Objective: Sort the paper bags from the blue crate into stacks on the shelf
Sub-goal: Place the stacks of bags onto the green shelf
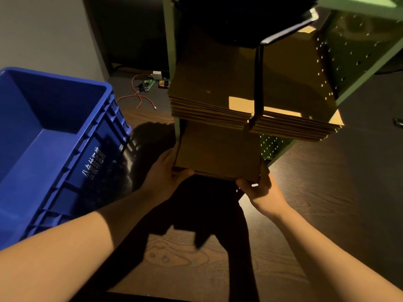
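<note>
Both hands hold a flat stack of brown paper bags at the lower shelf.

Left hand (165,173) fingers curl under the near left corner of the small stack (218,151), thumb on top; right hand (259,188) grips the near right corner. Above the fingers, a thicker stack (218,92) of smooth, squared kraft bags overhangs the green perforated metal shelf (353,53). Left of the hands stands the ribbed blue plastic crate (56,136) on the dark wood-grain table (327,192).
</note>
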Demonstrator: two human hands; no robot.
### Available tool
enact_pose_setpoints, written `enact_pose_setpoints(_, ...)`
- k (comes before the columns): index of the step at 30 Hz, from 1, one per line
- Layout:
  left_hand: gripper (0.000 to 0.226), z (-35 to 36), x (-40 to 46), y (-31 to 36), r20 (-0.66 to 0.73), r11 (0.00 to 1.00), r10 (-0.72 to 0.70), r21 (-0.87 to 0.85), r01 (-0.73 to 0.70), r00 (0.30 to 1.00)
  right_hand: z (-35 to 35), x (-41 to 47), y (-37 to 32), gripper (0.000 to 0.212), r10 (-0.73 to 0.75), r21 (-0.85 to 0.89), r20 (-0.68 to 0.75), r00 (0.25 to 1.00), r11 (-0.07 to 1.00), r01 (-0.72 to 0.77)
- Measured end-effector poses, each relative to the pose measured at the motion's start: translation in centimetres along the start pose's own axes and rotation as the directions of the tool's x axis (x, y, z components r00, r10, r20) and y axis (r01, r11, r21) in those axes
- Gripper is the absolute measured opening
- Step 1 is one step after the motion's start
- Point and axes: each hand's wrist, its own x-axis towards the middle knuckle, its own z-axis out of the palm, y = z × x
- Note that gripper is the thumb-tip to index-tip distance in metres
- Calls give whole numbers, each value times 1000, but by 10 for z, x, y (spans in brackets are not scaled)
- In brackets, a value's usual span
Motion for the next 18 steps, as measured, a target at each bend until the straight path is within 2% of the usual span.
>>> enact_pose_setpoints(3, 75, -2, 0, 8, -47, 999, 33, 21, -32, 998, 2, 3, 2, 53, 24, 36, -26, 999, 999, -23)
enact_pose_setpoints(8, 100, -5, -2, 6, 26, 997, 7, -73, -5, 1000, 2, 2, 7, 62, -17, -9, -42, 999, 1000, 16)
enact_pose_setpoints(11, 98, -5, -2, 7, 14, 997, -1, -76, 2, 1000, 3, 5, 14, 62, 2, -53, -43, 999, 999, -4)
enact_pose_setpoints(15, 89, -4, -2, 8, -80, 999, -15, -33, 13, 997, -1, 6, 20, 55, -14, -88, -17, 1000, 996, 12)
enact_pose_setpoints(18, 97, -5, 0, 7, -33, 999, -21, -50, 19, 999, -2, 6, 21, 50, 2, -130, -25, 1000, 992, -5)
